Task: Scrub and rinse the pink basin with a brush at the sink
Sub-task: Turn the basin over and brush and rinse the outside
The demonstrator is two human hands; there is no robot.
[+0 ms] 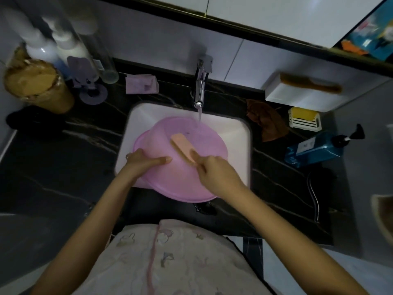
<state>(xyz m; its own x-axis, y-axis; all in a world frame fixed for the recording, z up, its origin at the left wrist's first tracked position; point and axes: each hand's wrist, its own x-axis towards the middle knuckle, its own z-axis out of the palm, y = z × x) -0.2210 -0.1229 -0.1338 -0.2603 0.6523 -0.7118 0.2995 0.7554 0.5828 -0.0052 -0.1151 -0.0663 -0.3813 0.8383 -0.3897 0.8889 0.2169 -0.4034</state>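
The pink basin (178,177) lies upside down and tilted across the white sink (238,133), its near rim overhanging the counter's front edge. Water runs from the chrome tap (200,86) onto the basin's far side. My left hand (144,160) presses flat on the basin's left side, thumb stretched across it. My right hand (214,169) grips the near end of a peach scrubbing brush (184,149), which lies against the basin's upturned bottom.
Dark marbled counter (63,158) surrounds the sink. Bottles (63,45) and a brown container (36,84) stand at the back left. On the right are a brown cloth (268,120), a soap dish (304,119), a blue pump bottle (314,149) and a white box (297,96).
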